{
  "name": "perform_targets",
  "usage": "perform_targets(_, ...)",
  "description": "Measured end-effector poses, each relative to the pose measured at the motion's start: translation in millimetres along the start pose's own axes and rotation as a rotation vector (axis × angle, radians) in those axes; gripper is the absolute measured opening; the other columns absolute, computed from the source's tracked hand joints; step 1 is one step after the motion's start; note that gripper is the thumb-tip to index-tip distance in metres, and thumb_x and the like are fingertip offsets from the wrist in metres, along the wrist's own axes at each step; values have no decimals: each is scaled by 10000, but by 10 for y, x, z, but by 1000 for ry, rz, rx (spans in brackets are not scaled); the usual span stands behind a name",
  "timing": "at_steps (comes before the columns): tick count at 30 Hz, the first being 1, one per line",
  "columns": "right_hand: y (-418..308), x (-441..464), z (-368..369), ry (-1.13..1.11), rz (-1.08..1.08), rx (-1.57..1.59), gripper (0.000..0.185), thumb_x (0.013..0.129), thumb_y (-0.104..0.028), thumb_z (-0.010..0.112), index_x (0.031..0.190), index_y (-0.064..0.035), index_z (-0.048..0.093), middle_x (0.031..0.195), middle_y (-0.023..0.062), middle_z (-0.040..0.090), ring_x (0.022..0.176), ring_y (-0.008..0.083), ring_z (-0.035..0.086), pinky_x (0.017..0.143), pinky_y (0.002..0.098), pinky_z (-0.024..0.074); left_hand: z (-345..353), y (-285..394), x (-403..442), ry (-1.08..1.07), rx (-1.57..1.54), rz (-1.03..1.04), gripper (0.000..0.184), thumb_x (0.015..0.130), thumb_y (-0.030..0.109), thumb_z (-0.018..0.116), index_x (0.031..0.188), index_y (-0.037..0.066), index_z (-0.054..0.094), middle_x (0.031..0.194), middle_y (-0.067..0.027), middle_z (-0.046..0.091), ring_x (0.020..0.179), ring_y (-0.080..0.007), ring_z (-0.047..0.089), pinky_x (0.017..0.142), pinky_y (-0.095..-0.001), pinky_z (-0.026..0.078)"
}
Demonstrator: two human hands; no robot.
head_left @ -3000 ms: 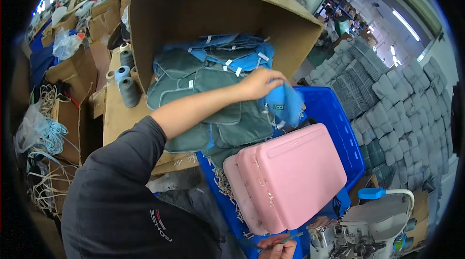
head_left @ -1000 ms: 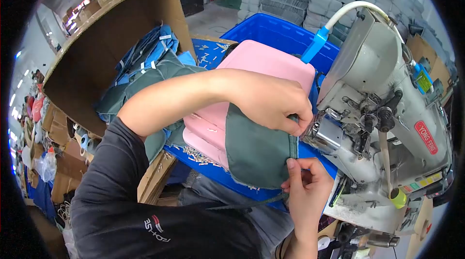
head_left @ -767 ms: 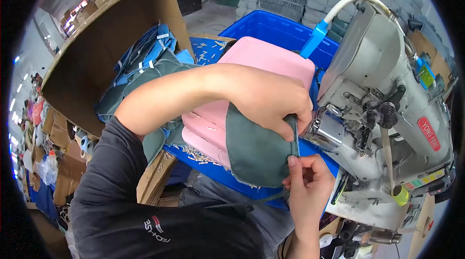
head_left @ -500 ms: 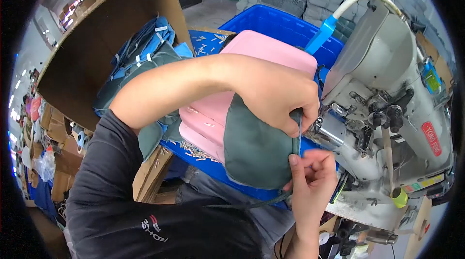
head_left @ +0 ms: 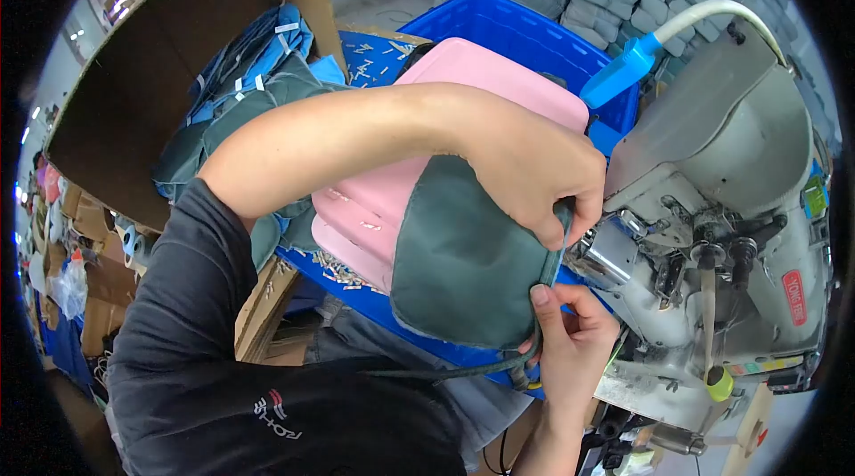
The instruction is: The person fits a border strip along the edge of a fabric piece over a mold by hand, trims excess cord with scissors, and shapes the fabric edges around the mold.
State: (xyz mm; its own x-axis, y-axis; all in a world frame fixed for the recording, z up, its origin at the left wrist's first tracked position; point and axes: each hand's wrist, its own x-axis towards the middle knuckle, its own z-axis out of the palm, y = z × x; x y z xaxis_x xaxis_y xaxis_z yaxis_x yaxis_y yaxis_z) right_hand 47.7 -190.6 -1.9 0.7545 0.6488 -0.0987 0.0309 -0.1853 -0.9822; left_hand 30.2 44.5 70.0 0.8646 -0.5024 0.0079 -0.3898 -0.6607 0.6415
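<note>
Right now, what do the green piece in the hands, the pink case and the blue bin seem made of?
Green piece: probably synthetic fabric, mostly matte; soft creases and a piped-looking edge suggest it. Pink case: likely moulded plastic, satin-smooth, with rounded corners and even colour. Blue bin: likely rigid plastic, faintly glossy, judging by its stiff walls.

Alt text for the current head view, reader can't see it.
A person's left hand and right hand pinch the edge of a dark green fabric panel beside a grey industrial sewing machine. The panel partly hides a pink case; at left, an open cardboard box holds blue and green fabric pieces.
</note>
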Motion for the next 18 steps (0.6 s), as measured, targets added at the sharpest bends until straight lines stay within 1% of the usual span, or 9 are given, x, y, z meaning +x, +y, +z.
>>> perform_targets(2, 10, 28, 0, -5, 5, 21, 136, 923, -100, 750, 906, 23, 693, 609, -4, 609, 441, 46, 525, 389, 205, 404, 20, -92, 19, 12, -20, 31, 147, 825, 94, 701, 922, -17, 708, 875, -132, 686, 829, -242, 651, 723, -359, 487)
perform_targets(5, 18, 67, -24, -22, 14, 60, 146, 927, -103, 745, 891, 31, 697, 618, 0, 613, 446, 34, 504, 387, 203, 399, 6, -174, 19, 46, -3, 13, 201, 836, 102, 697, 1005, -6, 697, 896, -139, 695, 835, -243, 655, 732, -360, 493)
perform_targets(8, 39, 137, -45, -17, 30, 58, 154, 931, -103, 740, 865, 32, 704, 614, -4, 606, 452, 20, 479, 386, 205, 400, -31, -135, 10, 141, -18, -116, 275, 851, 109, 690, 1102, 0, 665, 943, -154, 706, 845, -248, 662, 751, -359, 504)
perform_targets(11, 97, 213, -110, -40, 58, 127, 138, 929, -91, 736, 851, 21, 713, 613, -12, 604, 451, 13, 467, 380, 207, 391, 37, -299, 112, 182, -110, -169, 324, 863, 109, 684, 1159, -11, 630, 997, -174, 704, 873, -268, 669, 785, -359, 513)
perform_targets(14, 127, 271, -136, -2, 107, 207, 135, 933, -84, 724, 841, 15, 720, 603, -19, 604, 431, 11, 446, 369, 203, 371, 102, -454, 238, 217, -68, -156, 316, 877, 84, 662, 1171, -26, 626, 1038, -175, 701, 923, -254, 670, 826, -363, 508)
perform_targets(18, 57, 323, -184, 42, 142, 192, 173, 943, -117, 712, 829, 12, 724, 589, -21, 605, 409, 17, 443, 360, 197, 351, 192, -698, 465, 164, -168, -72, 331, 888, 40, 636, 1210, -33, 617, 1078, -167, 705, 987, -219, 656, 876, -354, 499)
